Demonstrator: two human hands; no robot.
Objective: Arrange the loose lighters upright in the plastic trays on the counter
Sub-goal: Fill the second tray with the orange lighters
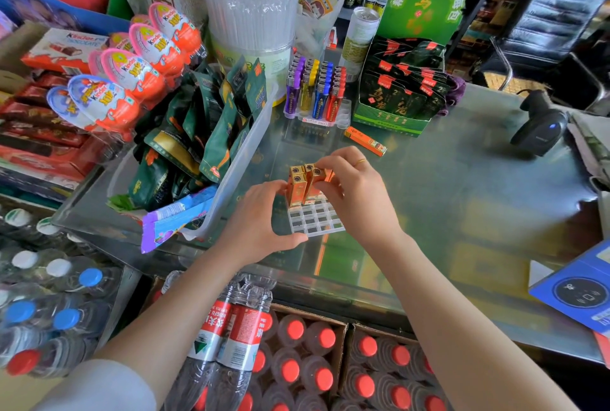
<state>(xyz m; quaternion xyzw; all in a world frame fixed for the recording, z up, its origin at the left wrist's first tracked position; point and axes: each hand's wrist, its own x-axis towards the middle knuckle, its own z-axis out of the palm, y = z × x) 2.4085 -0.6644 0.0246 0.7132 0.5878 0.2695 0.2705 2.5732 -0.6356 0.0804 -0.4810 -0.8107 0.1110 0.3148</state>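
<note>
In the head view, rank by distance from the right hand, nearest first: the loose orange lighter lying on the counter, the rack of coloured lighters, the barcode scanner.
1. Loose orange lighter: lying flat on the counter just beyond the right hand.
2. Rack of coloured lighters: farther back, slightly left.
3. Barcode scanner: far right of the counter.

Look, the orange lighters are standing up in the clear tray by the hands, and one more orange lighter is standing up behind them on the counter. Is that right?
Not quite. The head view shows the loose orange lighter lying flat on the counter, not standing up. The rest holds: orange lighters stand upright in the clear tray between the left hand and right hand.
</note>
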